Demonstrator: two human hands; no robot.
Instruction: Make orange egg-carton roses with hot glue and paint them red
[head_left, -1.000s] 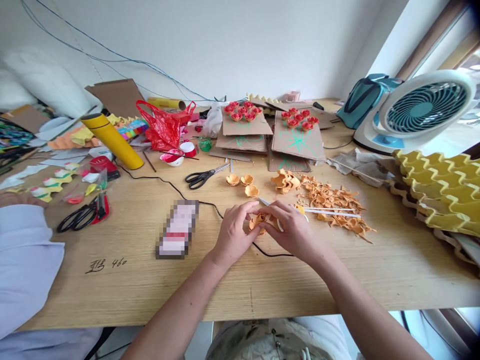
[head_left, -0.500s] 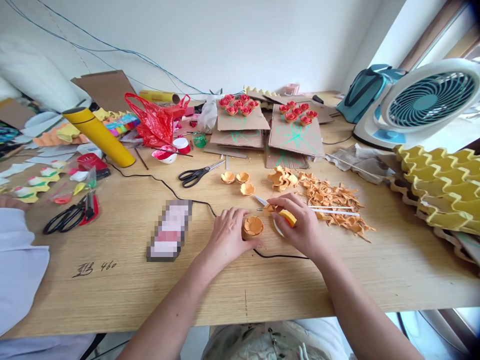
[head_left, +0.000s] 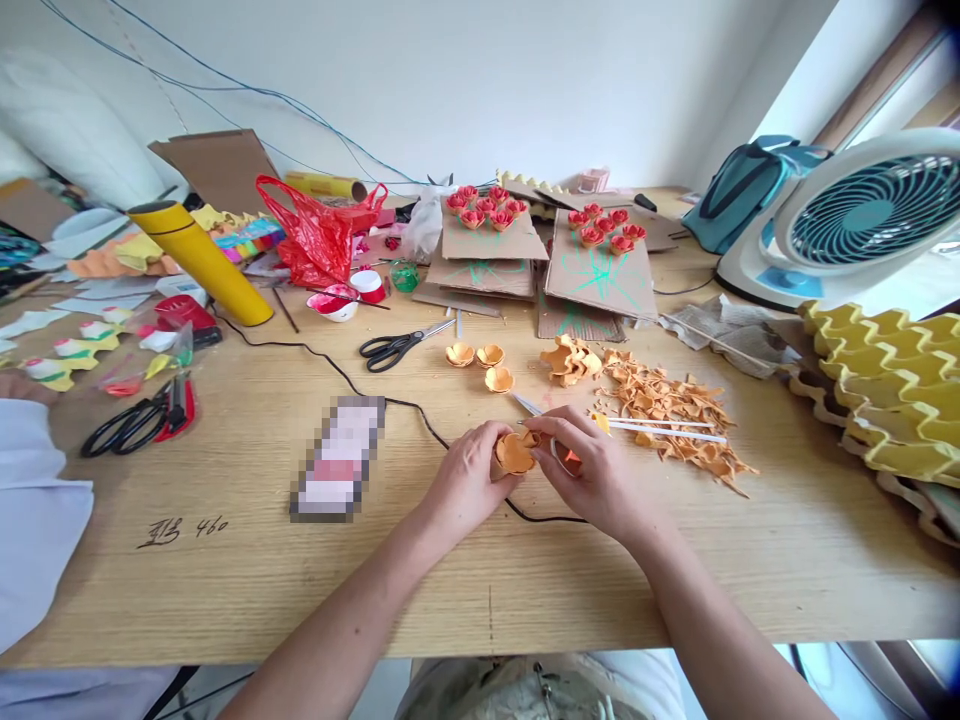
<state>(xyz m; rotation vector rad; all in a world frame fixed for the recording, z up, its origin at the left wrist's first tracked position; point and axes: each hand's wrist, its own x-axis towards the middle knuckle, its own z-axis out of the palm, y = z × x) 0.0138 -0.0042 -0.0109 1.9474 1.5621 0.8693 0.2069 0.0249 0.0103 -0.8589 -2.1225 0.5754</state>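
My left hand point(head_left: 474, 465) is closed round the side of an orange, petal-edged egg-carton cup point(head_left: 514, 455), just above the table. Close on its right, my right hand point(head_left: 592, 470) has its fingertips at the cup's rim, by a small orange piece point(head_left: 532, 439). Scissors point(head_left: 527, 404) with a pale loop handle are held in that same hand, blades pointing away to the upper left; the fingers hide much of them. Beyond the hands stand three similar orange cups point(head_left: 499, 380). Behind the right hand lie a torn-looking orange carton piece point(head_left: 570, 360) and a heap of orange scraps point(head_left: 675, 410).
A phone point(head_left: 339, 460) and black-handled scissors point(head_left: 394, 348) lie left of my hands, with a black cable point(head_left: 352, 385) running past. Red flowers point(head_left: 487, 208) stand on cardboard. Yellow egg trays point(head_left: 885, 390) and a fan point(head_left: 862, 215) are at right. A person's white sleeve point(head_left: 45, 530) shows at left.
My right hand has moved left to the cup's rim, and its fingertips now meet the cup. The left hand has lifted and tilted the cup slightly. The view has shifted a little.
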